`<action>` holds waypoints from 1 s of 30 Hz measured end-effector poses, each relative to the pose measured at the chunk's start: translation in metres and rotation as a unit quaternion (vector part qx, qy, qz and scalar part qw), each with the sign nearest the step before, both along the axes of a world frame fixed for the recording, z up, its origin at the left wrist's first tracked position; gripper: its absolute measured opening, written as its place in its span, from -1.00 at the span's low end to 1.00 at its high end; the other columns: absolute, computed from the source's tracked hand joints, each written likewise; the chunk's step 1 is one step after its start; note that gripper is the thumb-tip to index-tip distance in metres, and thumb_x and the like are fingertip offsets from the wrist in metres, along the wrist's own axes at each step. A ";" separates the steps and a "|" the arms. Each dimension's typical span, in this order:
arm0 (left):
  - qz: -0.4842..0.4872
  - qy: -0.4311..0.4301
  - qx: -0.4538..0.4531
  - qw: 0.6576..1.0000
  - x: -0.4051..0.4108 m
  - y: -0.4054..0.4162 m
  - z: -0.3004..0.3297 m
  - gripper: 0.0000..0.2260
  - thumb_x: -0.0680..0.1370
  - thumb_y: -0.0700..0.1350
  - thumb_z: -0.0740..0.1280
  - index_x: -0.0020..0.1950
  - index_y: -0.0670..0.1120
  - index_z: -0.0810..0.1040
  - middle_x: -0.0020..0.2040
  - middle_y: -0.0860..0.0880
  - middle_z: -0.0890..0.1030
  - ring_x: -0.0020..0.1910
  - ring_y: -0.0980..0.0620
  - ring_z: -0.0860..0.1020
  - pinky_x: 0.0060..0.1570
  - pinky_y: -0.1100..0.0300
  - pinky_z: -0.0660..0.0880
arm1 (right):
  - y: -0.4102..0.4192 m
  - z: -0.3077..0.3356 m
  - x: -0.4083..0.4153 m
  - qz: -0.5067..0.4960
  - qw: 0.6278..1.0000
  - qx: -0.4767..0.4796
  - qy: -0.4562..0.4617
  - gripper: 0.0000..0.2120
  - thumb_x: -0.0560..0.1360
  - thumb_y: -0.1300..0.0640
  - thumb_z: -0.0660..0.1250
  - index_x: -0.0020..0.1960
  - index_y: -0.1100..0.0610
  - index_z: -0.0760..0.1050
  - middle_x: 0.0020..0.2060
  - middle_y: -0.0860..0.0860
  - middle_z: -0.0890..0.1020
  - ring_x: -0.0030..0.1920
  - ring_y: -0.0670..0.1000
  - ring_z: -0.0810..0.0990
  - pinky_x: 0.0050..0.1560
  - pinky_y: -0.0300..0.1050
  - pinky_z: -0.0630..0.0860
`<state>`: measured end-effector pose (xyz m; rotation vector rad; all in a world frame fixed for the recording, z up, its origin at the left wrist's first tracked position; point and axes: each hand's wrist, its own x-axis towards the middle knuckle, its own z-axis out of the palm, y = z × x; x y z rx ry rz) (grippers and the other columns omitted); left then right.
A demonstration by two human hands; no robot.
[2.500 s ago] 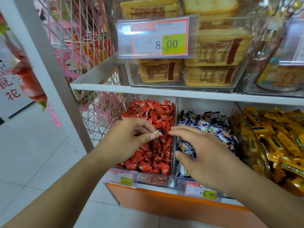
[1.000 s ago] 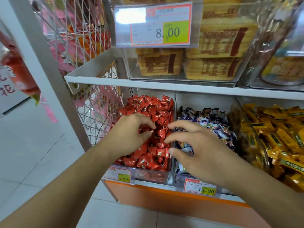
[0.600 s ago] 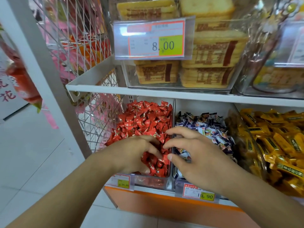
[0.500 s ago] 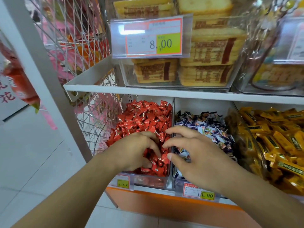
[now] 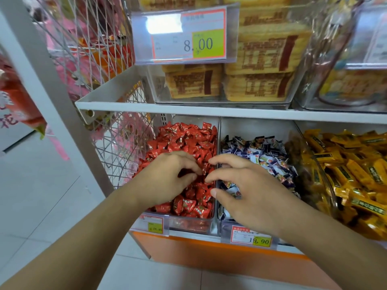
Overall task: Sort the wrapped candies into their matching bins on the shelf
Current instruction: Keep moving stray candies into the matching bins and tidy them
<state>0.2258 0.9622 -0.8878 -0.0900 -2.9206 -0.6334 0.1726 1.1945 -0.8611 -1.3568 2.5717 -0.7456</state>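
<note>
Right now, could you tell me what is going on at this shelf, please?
A person is sorting wrapped candies on the lower shelf. The left hand is in the red candy bin, fingers curled among the red candies. The right hand hovers over the divider by the mixed blue-and-white candies, fingers spread. Whether either hand holds a candy cannot be seen.

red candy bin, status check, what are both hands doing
Left hand curled over red foil-wrapped candies, fingertips in the pile. Right hand spread above the divider by blue-and-white wrapped candies. Held piece: cannot tell. Nothing blocking.
</note>
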 end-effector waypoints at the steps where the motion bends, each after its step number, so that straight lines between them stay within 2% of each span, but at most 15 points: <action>1: 0.000 -0.014 0.006 1.000 0.003 0.000 0.006 -0.80 0.60 -0.03 0.42 0.18 0.20 0.68 0.28 0.27 0.53 0.29 0.28 0.48 0.35 0.22 0.42 | 0.000 0.000 0.000 0.001 1.000 0.000 0.000 -0.77 0.63 -0.10 0.31 0.27 -0.21 0.58 0.44 -0.40 0.28 0.47 -0.24 0.26 0.38 -0.29 0.19; 3: 0.004 -0.026 0.018 0.999 0.012 0.001 0.018 -0.77 0.60 -0.03 0.43 0.21 0.23 0.66 0.32 0.31 0.50 0.33 0.30 0.45 0.35 0.24 0.40 | 0.000 0.001 0.001 0.003 1.000 0.001 0.001 -0.77 0.64 -0.10 0.31 0.28 -0.21 0.58 0.45 -0.40 0.28 0.47 -0.24 0.26 0.39 -0.30 0.18; 4: 0.006 -0.015 0.023 1.000 0.016 0.002 0.024 -0.78 0.59 -0.04 0.45 0.19 0.23 0.67 0.27 0.31 0.53 0.29 0.31 0.47 0.31 0.28 0.43 | 0.000 0.001 0.001 0.003 1.000 0.002 0.001 -0.76 0.64 -0.10 0.30 0.28 -0.21 0.58 0.45 -0.40 0.28 0.48 -0.23 0.25 0.40 -0.29 0.18; 7: 0.022 -0.006 0.043 0.999 0.026 0.004 0.037 -0.82 0.53 -0.04 0.51 0.06 0.23 0.70 0.02 0.26 0.64 0.02 0.28 0.61 0.06 0.30 0.55 | 0.001 0.001 0.001 0.003 1.000 0.001 0.000 -0.76 0.65 -0.09 0.30 0.30 -0.21 0.57 0.46 -0.39 0.27 0.49 -0.23 0.25 0.40 -0.29 0.19; 9: 0.018 -0.100 0.051 0.994 0.030 0.003 0.037 -0.82 0.51 -0.02 0.53 0.05 0.23 0.70 -0.06 0.25 0.68 -0.09 0.29 0.64 0.01 0.27 0.58 | 0.001 0.000 0.002 0.004 1.000 -0.005 0.000 -0.76 0.65 -0.07 0.31 0.29 -0.19 0.58 0.46 -0.39 0.27 0.49 -0.24 0.26 0.41 -0.29 0.20; 11: -0.006 -0.200 0.021 0.980 0.028 0.000 0.028 -0.78 0.49 0.03 0.54 0.10 0.25 0.69 -0.02 0.27 0.70 -0.07 0.33 0.64 0.09 0.20 0.59 | 0.000 -0.001 0.002 0.003 1.000 -0.014 -0.002 -0.77 0.64 -0.06 0.31 0.28 -0.18 0.59 0.46 -0.39 0.28 0.48 -0.24 0.27 0.43 -0.28 0.21; 15: 0.002 -0.267 -0.036 0.963 0.018 -0.004 0.022 -0.61 0.44 0.06 0.57 0.24 0.30 0.63 0.10 0.27 0.66 0.05 0.35 0.60 0.17 0.23 0.55 | 0.000 -0.002 0.001 0.004 1.000 -0.017 -0.001 -0.77 0.64 -0.05 0.32 0.27 -0.18 0.60 0.45 -0.38 0.29 0.46 -0.26 0.28 0.35 -0.37 0.17; 18: -0.012 -0.251 -0.062 0.966 0.008 -0.001 0.014 -0.54 0.37 0.06 0.61 0.25 0.26 0.63 0.14 0.28 0.62 0.12 0.27 0.57 0.18 0.25 0.51 | 0.000 -0.003 0.000 0.006 1.000 -0.016 0.000 -0.78 0.64 -0.04 0.32 0.26 -0.17 0.60 0.45 -0.39 0.29 0.45 -0.28 0.28 0.32 -0.40 0.16; 21: -0.008 -0.199 -0.084 0.976 0.003 0.001 0.001 -0.56 0.33 0.09 0.63 0.19 0.22 0.67 0.02 0.30 0.54 0.03 0.27 0.50 0.01 0.37 0.42 | -0.001 -0.004 -0.001 0.004 1.000 -0.013 -0.003 -0.78 0.64 -0.05 0.31 0.26 -0.18 0.59 0.44 -0.40 0.28 0.43 -0.29 0.28 0.27 -0.44 0.15; 23: 0.001 -0.156 -0.084 0.984 0.001 0.001 -0.007 -0.62 0.34 0.07 0.63 0.14 0.20 0.69 -0.02 0.29 0.50 0.00 0.24 0.49 0.01 0.32 0.42 | -0.001 -0.004 0.000 0.004 1.000 -0.013 -0.003 -0.78 0.64 -0.06 0.32 0.26 -0.18 0.60 0.44 -0.41 0.28 0.43 -0.29 0.28 0.25 -0.47 0.14; 26: 0.032 -0.113 -0.047 0.992 0.003 -0.001 -0.013 -0.70 0.39 0.00 0.61 0.08 0.19 0.70 0.02 0.26 0.61 -0.01 0.23 0.56 0.09 0.20 0.53 | -0.001 -0.004 0.000 0.004 1.000 -0.011 -0.004 -0.78 0.64 -0.06 0.31 0.26 -0.18 0.60 0.44 -0.41 0.27 0.43 -0.30 0.26 0.20 -0.56 0.09; 27: 0.044 -0.101 -0.030 0.993 0.003 -0.001 -0.012 -0.73 0.40 -0.04 0.60 0.07 0.18 0.71 0.01 0.24 0.64 -0.01 0.24 0.58 0.09 0.23 0.54 | -0.001 -0.004 0.000 0.004 1.000 -0.010 -0.003 -0.78 0.64 -0.07 0.31 0.26 -0.18 0.59 0.44 -0.41 0.27 0.43 -0.30 0.26 0.22 -0.54 0.09; 30: 0.095 -0.066 0.033 0.993 0.005 -0.005 -0.005 -0.77 0.44 -0.10 0.58 0.04 0.15 0.72 -0.08 0.23 0.66 -0.06 0.29 0.59 -0.09 0.52 0.45 | 0.000 -0.003 0.001 0.005 1.000 -0.013 -0.003 -0.79 0.64 -0.07 0.31 0.26 -0.19 0.59 0.43 -0.42 0.28 0.44 -0.29 0.27 0.31 -0.41 0.15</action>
